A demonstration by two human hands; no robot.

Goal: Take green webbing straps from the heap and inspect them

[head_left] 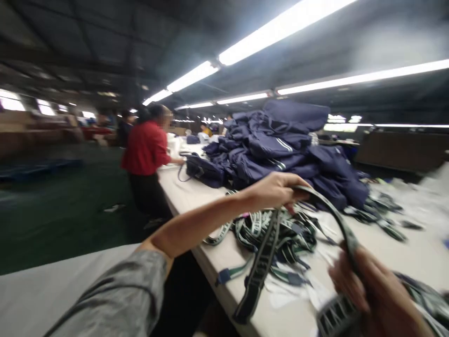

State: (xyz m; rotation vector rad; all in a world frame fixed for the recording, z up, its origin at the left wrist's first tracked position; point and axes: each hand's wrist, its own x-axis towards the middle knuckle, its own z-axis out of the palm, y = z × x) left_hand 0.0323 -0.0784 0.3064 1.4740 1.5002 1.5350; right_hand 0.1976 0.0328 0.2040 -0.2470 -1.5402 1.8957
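Green floor (45,224) stretches well to the left of the left hand (275,191) and its fingers (296,180). Nearer, below and left of those fingers, a grey sleeve (119,295) covers the upper arm. Beyond them to the left stands a co-worker in a red top (145,145), an arm reaching toward a dark bag (205,171) on the pale counter (189,199). Just below the left fingers lies a heap of loose straps (294,229), dark with pale markings. The left fingers are closed, pinching one end of a patterned strap (336,216); a lettered length (262,267) hangs beneath them to the counter's near edge, though whether it belongs to the same strap I cannot tell. Behind these fingers rises a tall pile of navy fabric (280,140), some pieces striped white. From the left fingers the patterned strap arches over to the right hand (380,283), whose blurred fingers curl closed around it. A broad lettered piece (336,316) shows just below the right fingers. Farther right and beyond them are more straps (389,215) and crumpled white material (435,201).
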